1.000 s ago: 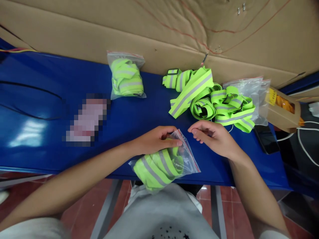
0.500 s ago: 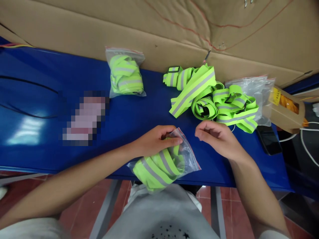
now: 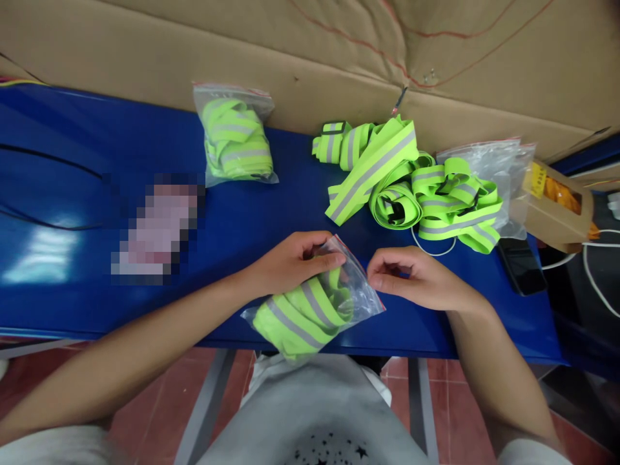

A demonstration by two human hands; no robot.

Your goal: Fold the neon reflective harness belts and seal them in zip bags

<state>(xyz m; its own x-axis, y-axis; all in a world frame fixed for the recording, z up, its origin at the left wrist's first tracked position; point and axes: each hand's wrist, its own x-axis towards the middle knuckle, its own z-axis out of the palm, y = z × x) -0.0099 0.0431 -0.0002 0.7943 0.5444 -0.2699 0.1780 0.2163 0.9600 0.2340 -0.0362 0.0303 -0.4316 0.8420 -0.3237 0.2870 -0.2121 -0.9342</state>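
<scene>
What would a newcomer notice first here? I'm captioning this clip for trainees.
The neon-yellow reflective straps piled loose at the far right of the blue table. Nearer, the left hand grips a clear zip bag stuffed with the same strap at the table's front edge, the right hand by its mouth. Another filled bag lies against the cardboard behind.

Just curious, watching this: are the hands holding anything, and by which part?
The left hand pinches the clear zip bag of neon reflective straps at its open top edge. The right hand is beside that edge, holding nothing visible.
</scene>
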